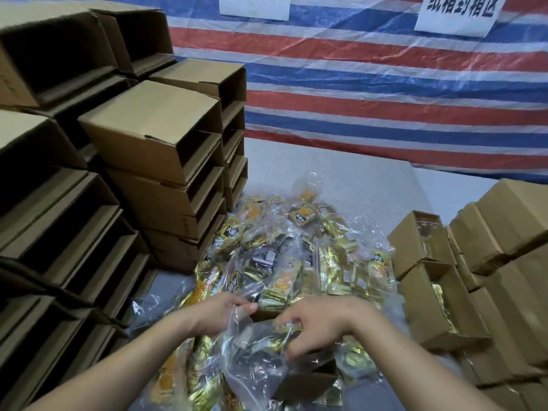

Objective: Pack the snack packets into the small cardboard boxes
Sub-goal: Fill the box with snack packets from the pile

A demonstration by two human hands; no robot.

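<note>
Hands work at 6 o'clock over a small open cardboard box (305, 381). Left hand (219, 314) pinches the clear bag (255, 351) of snack packets at its top edge; right hand (314, 324) has its fingers curled onto the same bag, pressing it at the box mouth. Beyond, toward 12 o'clock, a loose pile of bagged packets (284, 247) lies on the grey table (341, 170). Empty boxes (154, 161) stack at 9 o'clock; filled boxes (427, 277) stand at 3 o'clock. Striped tarpaulin (385, 84) hangs farthest.
</note>
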